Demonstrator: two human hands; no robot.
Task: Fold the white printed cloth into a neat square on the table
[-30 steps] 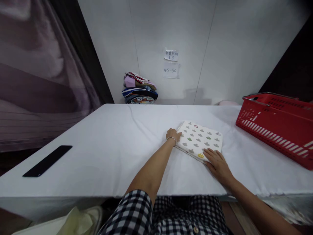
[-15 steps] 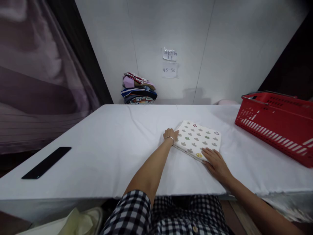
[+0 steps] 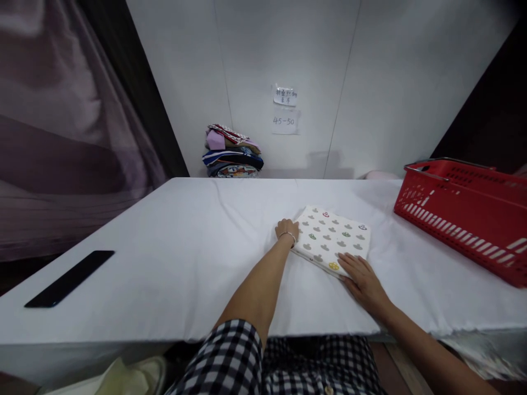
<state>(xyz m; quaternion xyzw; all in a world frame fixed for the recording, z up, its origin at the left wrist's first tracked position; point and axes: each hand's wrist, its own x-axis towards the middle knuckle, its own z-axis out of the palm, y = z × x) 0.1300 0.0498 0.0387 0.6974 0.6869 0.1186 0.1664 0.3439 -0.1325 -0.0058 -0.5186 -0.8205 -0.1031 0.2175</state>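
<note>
A folded white cloth [image 3: 334, 239] printed with small grey and coloured shapes lies on the white-covered table [image 3: 185, 247], right of centre. My left hand [image 3: 287, 229], a bracelet at the wrist, curls against the cloth's left edge. My right hand [image 3: 360, 277] lies flat with fingers stretched out on the cloth's near corner.
A red plastic basket [image 3: 465, 216] stands at the table's right side. A black flat object [image 3: 68, 278] lies near the left front edge. A pile of folded coloured fabrics [image 3: 231, 151] sits against the back wall, under two paper notes [image 3: 285, 108].
Both hands stay on the folded cloth; only the camera view has shifted slightly.
</note>
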